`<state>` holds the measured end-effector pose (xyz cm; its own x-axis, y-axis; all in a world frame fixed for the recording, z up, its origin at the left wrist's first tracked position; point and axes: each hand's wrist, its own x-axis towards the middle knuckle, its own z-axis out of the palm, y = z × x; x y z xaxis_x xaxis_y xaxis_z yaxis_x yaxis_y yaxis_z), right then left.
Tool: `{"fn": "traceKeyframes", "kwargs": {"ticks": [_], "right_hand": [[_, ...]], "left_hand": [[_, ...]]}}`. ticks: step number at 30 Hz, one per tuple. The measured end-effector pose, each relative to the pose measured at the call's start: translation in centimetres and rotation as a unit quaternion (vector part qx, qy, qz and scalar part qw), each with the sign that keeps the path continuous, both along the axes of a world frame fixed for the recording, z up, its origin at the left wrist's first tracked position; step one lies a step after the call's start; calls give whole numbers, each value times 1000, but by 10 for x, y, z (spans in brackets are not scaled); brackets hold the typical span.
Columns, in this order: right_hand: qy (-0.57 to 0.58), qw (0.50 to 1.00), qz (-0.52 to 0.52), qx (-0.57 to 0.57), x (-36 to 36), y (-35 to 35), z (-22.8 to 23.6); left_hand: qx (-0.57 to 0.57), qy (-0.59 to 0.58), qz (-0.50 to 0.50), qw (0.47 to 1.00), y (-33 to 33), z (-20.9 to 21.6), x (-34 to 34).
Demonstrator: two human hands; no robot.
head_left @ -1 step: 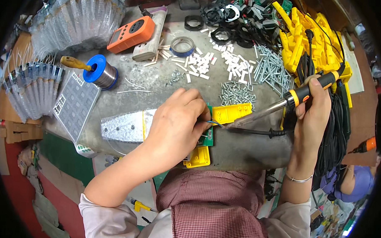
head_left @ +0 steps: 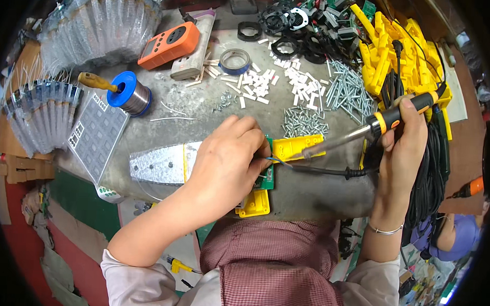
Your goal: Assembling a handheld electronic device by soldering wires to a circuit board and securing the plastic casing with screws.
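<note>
Head view shows our left hand (head_left: 229, 152) pinching a blue wire (head_left: 277, 160) near the grey tabletop (head_left: 321, 200)'s front edge, our right hand (head_left: 405, 129) wrapped round a soldering iron (head_left: 383, 121).

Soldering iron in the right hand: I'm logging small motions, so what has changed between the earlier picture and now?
The soldering iron shifted slightly: its tip moved rightward and away from the body, farther from the end of the blue wire. Nothing was taken hold of or let go. The right hand still grips the iron; the left hand stays at the wire.
</note>
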<state>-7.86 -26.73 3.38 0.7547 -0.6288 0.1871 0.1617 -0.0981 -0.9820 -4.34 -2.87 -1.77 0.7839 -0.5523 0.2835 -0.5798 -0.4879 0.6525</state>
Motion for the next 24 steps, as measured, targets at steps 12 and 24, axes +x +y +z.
{"fn": "traceKeyframes", "kwargs": {"ticks": [12,24], "right_hand": [[-152,933,194,-263,190,46,4],[5,865,346,-364,164,23,-13]], "left_hand": [[-12,11,-12,1000,8,-4,-12],[-29,15,-39,999,16,4,0]]}}
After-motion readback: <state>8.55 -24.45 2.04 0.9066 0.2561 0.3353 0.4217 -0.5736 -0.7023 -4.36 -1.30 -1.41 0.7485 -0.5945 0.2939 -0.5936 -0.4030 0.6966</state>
